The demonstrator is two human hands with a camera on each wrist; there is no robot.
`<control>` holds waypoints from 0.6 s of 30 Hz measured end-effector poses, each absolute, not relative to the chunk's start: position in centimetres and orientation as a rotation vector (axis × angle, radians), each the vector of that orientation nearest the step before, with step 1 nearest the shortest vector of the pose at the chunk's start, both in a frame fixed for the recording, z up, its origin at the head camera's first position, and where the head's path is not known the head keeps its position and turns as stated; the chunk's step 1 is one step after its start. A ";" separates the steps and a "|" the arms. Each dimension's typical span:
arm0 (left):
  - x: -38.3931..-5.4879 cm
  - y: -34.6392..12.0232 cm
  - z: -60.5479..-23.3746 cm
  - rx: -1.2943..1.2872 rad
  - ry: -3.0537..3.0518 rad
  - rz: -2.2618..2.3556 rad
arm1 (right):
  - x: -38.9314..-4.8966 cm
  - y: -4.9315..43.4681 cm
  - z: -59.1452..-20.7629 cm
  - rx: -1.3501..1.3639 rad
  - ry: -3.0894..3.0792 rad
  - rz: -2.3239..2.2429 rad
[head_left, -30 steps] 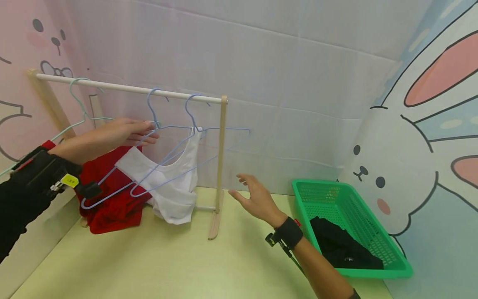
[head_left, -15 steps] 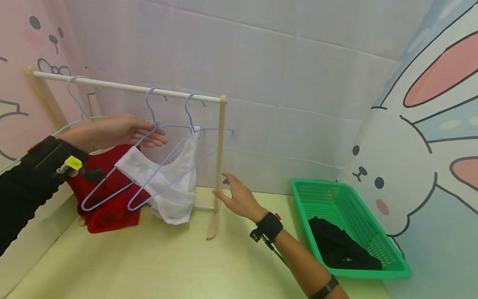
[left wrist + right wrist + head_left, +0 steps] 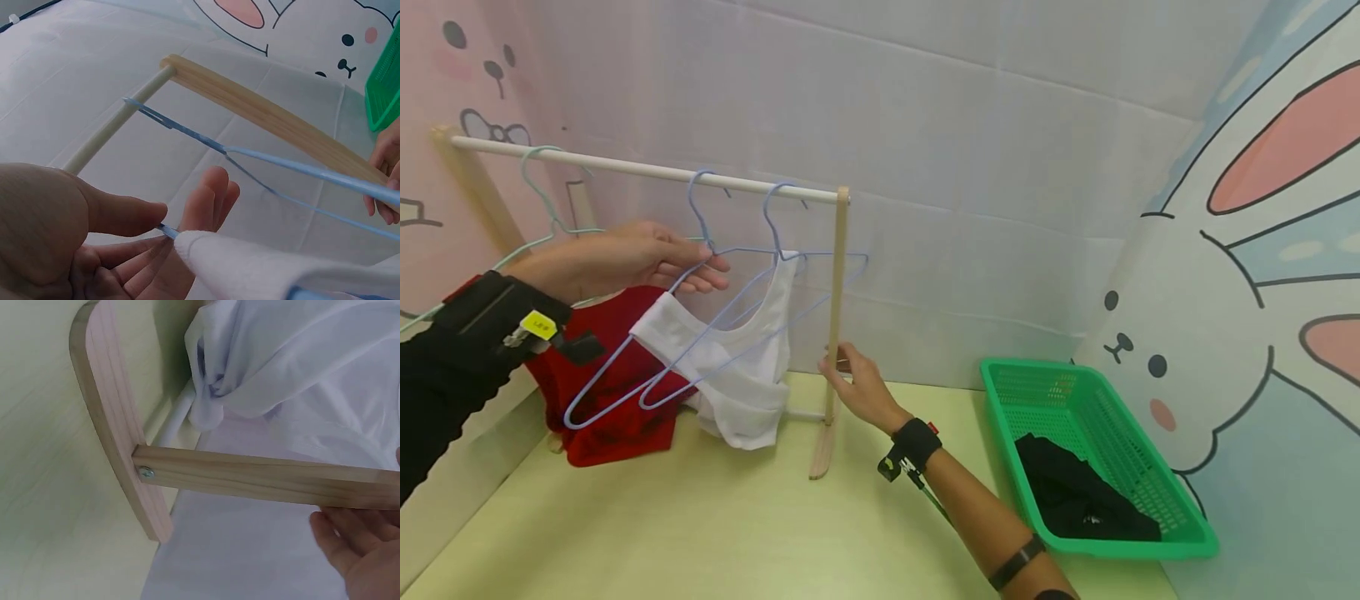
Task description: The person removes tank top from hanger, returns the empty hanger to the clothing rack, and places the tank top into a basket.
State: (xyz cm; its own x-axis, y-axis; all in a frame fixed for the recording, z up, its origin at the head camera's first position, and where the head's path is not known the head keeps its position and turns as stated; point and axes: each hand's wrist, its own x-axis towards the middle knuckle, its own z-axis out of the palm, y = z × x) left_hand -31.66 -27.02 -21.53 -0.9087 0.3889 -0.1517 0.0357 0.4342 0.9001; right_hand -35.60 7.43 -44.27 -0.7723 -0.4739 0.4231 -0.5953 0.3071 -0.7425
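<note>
My left hand [image 3: 651, 260] pinches the neck of a blue wire hanger [image 3: 697, 208] between thumb and fingers. A white sleeveless top [image 3: 751, 408] hangs from this hanger, one strap near the hand [image 3: 56, 231] in the left wrist view. In front of it, a second blue hanger [image 3: 769, 218] hangs bare on the rail. My right hand [image 3: 867, 390] grips the wooden end post [image 3: 837, 292] of the clothes rack, below mid-height. The right wrist view has its fingers behind the post [image 3: 262, 478] and only the thumb's edge at the frame's border.
A red garment [image 3: 613, 404] hangs behind the white top, and a mint hanger [image 3: 538, 187] is at the rail's [image 3: 625, 167] left. To the right, a green basket [image 3: 1003, 417] holds black cloth [image 3: 1075, 492]. Printed fabric encloses the table [image 3: 700, 533].
My right hand has moved left from beside the rack and taken hold of its post. The left hand's thumb has closed onto the hanger's neck. The bare hanger has swung slightly.
</note>
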 end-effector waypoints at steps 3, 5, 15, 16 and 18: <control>-31.5 -27.0 -21.7 0.351 2.361 1.451 | -36.0 7.2 -45.0 1.005 -2.349 1.540; -31.4 -27.0 -21.9 0.356 2.357 1.458 | -36.2 7.1 -45.5 1.008 -2.300 1.540; -30.9 -27.5 -22.3 0.380 2.398 1.492 | -36.0 6.7 -46.3 1.052 -2.197 1.517; -30.8 -27.5 -22.3 0.375 2.414 1.483 | -35.9 6.7 -46.3 1.053 -2.201 1.521; -30.6 -27.6 -22.3 0.369 2.450 1.467 | -35.8 6.7 -46.2 1.051 -2.209 1.527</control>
State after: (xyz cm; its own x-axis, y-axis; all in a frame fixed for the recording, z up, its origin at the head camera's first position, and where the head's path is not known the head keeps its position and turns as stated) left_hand -30.63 -27.56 -22.27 -0.9334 0.3468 -0.0924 0.0822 0.4573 0.8855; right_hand -35.83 6.65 -46.17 -0.7056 -0.4143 0.5748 -0.6842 0.1873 -0.7049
